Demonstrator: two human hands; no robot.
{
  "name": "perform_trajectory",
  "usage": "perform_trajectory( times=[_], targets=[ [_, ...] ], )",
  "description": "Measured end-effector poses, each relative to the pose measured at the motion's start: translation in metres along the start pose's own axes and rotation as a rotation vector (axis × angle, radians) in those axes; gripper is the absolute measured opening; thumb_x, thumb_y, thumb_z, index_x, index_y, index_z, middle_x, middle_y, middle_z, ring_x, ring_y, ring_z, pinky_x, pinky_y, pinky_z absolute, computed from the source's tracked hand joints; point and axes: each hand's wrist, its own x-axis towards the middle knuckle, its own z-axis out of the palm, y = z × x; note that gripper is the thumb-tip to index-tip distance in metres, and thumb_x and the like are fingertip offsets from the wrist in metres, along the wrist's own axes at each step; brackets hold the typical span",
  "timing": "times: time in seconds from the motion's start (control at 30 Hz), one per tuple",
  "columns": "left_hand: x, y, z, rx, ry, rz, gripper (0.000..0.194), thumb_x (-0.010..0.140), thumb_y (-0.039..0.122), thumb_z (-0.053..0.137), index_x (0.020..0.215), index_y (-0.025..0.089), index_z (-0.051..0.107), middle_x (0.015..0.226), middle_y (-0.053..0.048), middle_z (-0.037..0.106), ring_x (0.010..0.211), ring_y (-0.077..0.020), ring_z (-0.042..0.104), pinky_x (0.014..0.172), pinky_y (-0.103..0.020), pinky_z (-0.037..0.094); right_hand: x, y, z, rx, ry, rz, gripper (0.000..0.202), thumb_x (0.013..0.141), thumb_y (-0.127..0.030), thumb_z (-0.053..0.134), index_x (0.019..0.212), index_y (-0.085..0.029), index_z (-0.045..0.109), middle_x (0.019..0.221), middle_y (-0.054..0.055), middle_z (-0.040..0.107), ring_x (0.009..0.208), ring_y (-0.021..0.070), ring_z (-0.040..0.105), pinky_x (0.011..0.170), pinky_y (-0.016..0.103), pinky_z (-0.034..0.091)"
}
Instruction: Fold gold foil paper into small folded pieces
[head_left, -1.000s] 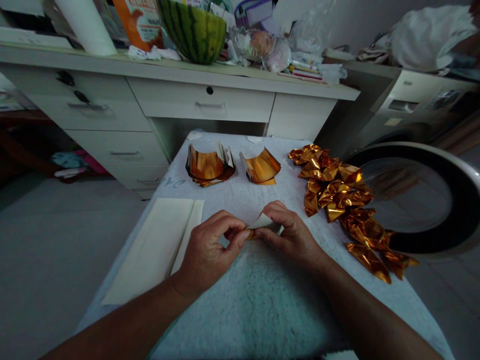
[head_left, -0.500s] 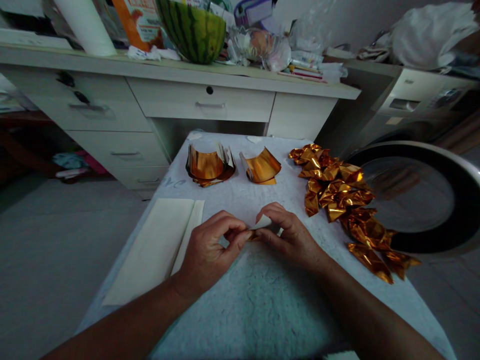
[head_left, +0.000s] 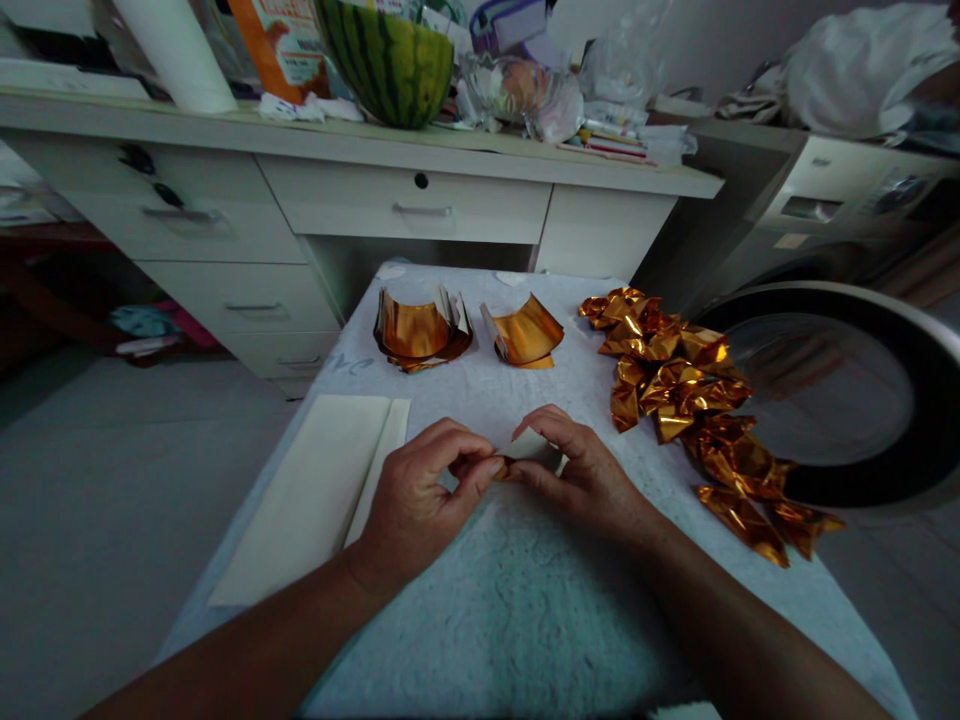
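Between my hands is a small sheet of gold foil paper [head_left: 538,452], its pale back facing up and a gold edge showing underneath. My left hand [head_left: 431,490] pinches the sheet's left end between thumb and fingers. My right hand [head_left: 577,460] grips the right part, thumb below and index finger arched over the pale side. Beyond my hands lie a thick curled stack of gold foil sheets [head_left: 416,330] and a smaller curled stack [head_left: 527,332]. To the right is a pile of folded gold foil pieces [head_left: 679,385].
A folded cream paper [head_left: 315,480] lies left on the cloth-covered table [head_left: 480,620]. Behind stands a white drawer counter [head_left: 405,205] bearing a cut watermelon [head_left: 390,70] and clutter. The open round door [head_left: 825,390] of a washing machine [head_left: 832,200] borders the table's right side.
The raised pale flap of the sheet has tilted lower beneath my right index finger. My left hand keeps its pinch almost unmoved.
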Motion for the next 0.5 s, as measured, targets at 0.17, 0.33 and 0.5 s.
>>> perform_trajectory(
  times=[0.17, 0.33, 0.5],
  targets=[
    [0.0007, 0.0011, -0.0006, -0.027, -0.02, 0.004, 0.009, 0.084, 0.01, 0.065, 0.081, 0.017, 0.061, 0.072, 0.002, 0.058, 0.065, -0.0099, 0.057, 0.058, -0.021, 0.046, 0.0006, 0.0007, 0.0004, 0.013, -0.002, -0.001, 0.008, 0.093, -0.027, 0.061, 0.087, -0.022, 0.059, 0.08, 0.001, 0.059, 0.082, 0.018, 0.052, 0.075, 0.032, 0.04],
    [0.001, 0.0045, -0.0043, -0.049, -0.049, 0.01, 0.01, 0.081, 0.015, 0.07, 0.084, 0.017, 0.061, 0.072, 0.002, 0.056, 0.065, -0.0108, 0.055, 0.059, -0.023, 0.045, 0.0003, 0.0032, -0.0001, 0.106, 0.018, 0.009, 0.016, 0.094, -0.036, 0.059, 0.086, -0.021, 0.059, 0.081, 0.002, 0.058, 0.082, 0.0173, 0.052, 0.075, 0.031, 0.041],
    [-0.0003, 0.0045, -0.005, -0.034, -0.047, -0.009, 0.009, 0.083, 0.011, 0.067, 0.087, 0.017, 0.063, 0.075, 0.001, 0.06, 0.068, -0.0106, 0.058, 0.062, -0.022, 0.047, -0.001, 0.0024, -0.0003, 0.144, 0.012, 0.049, 0.019, 0.094, -0.038, 0.059, 0.086, -0.021, 0.059, 0.082, 0.002, 0.057, 0.082, 0.0171, 0.052, 0.074, 0.031, 0.041]
  ],
)
